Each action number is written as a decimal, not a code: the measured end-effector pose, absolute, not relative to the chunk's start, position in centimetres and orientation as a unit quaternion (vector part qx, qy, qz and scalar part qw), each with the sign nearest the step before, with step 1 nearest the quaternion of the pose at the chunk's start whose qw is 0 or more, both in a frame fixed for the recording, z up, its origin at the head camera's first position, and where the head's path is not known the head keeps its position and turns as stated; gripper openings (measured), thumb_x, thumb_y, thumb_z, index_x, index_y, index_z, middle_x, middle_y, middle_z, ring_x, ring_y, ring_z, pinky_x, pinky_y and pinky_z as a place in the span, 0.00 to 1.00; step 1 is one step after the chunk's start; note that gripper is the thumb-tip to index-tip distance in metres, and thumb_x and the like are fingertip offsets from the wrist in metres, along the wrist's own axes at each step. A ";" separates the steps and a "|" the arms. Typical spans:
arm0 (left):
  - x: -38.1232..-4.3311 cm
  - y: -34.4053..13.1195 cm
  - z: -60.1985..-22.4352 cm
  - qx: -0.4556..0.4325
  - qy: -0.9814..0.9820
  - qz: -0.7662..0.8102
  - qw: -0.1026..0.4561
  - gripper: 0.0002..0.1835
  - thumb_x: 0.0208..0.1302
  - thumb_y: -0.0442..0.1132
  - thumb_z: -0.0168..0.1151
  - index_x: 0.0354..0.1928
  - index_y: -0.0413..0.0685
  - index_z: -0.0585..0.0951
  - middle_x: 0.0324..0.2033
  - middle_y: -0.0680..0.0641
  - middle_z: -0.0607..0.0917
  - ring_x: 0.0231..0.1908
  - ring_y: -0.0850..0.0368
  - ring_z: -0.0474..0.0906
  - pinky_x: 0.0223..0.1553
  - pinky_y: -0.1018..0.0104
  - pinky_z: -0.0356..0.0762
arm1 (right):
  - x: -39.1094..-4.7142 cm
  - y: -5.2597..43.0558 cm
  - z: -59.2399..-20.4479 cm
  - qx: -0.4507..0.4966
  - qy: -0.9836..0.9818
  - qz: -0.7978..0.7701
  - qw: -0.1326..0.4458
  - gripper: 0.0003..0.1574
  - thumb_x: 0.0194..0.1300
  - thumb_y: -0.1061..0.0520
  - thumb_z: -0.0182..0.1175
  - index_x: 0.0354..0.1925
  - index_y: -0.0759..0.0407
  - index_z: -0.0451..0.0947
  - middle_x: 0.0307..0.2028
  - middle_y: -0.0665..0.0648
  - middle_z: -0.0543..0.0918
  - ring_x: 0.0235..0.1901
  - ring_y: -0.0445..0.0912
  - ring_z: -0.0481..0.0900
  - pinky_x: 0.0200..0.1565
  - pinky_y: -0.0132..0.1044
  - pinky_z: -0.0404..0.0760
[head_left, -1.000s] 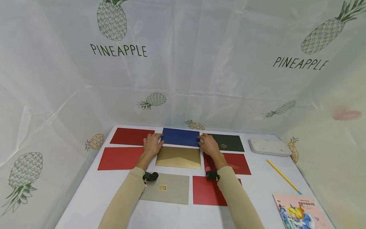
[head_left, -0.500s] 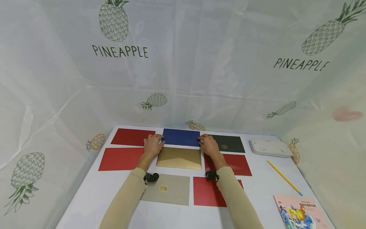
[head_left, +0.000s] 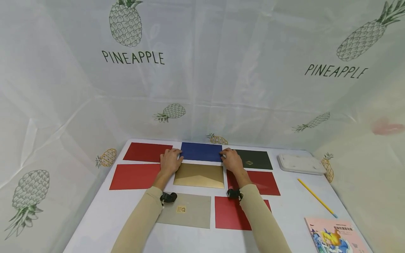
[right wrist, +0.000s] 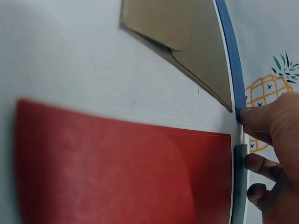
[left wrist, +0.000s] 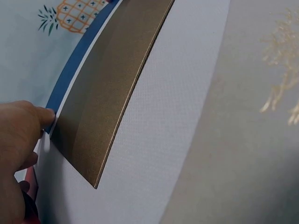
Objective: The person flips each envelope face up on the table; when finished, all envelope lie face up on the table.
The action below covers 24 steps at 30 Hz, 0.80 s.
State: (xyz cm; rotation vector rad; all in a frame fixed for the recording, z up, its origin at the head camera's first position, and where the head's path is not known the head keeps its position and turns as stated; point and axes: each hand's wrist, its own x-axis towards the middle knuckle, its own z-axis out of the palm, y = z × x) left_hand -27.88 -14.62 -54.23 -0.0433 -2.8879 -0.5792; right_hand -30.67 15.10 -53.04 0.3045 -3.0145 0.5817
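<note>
A blue envelope (head_left: 201,151) lies flat in the back row, between a red envelope (head_left: 147,152) and a dark green envelope (head_left: 254,159). My left hand (head_left: 169,161) touches its left edge, the palm partly over the red envelopes. At its right edge is my right hand (head_left: 232,160), over the corner of the green envelope. In the left wrist view, a fingertip rests on the near corner of the blue envelope (left wrist: 74,70). The right thumb (right wrist: 254,117) presses the other near corner, the remaining fingers loosely bent. A gold envelope (head_left: 199,175) lies just in front.
Red envelopes lie in the middle row at left (head_left: 135,176) and right (head_left: 264,182). Nearer are a grey envelope (head_left: 194,214) and another red envelope (head_left: 231,212). On the right are a pale case (head_left: 301,164), a yellow pencil (head_left: 317,197) and a pink book (head_left: 336,233). Pineapple-print sheeting (head_left: 202,77) surrounds the table.
Both hands stay at the ends of the blue envelope, and the envelopes keep their places. Only the head view shifts slightly.
</note>
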 end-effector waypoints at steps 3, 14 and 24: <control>-27.8 -14.6 -54.1 -0.013 -0.975 -0.201 0.093 0.20 0.70 0.48 0.63 0.61 0.52 0.82 0.63 0.45 0.79 0.61 0.42 0.70 0.52 0.45 0.68 | -30.7 15.1 -53.1 0.100 -0.975 0.197 0.027 0.18 0.70 0.58 0.61 0.56 0.58 0.84 0.58 0.58 0.80 0.59 0.57 0.77 0.59 0.53 0.77; -27.2 -15.2 -54.4 -0.012 -0.973 -0.214 0.088 0.20 0.70 0.48 0.63 0.61 0.53 0.82 0.63 0.45 0.79 0.61 0.42 0.70 0.52 0.45 0.68 | -30.2 15.0 -53.2 0.110 -0.972 0.208 0.007 0.22 0.69 0.55 0.62 0.59 0.58 0.82 0.61 0.60 0.78 0.61 0.59 0.76 0.60 0.55 0.75; -27.3 -16.5 -53.3 -0.055 -0.965 -0.246 0.071 0.24 0.68 0.48 0.64 0.64 0.50 0.80 0.62 0.41 0.79 0.59 0.41 0.71 0.53 0.43 0.69 | -29.7 14.2 -52.4 0.108 -0.978 0.177 0.024 0.25 0.71 0.48 0.60 0.62 0.55 0.79 0.63 0.59 0.76 0.62 0.59 0.74 0.59 0.56 0.76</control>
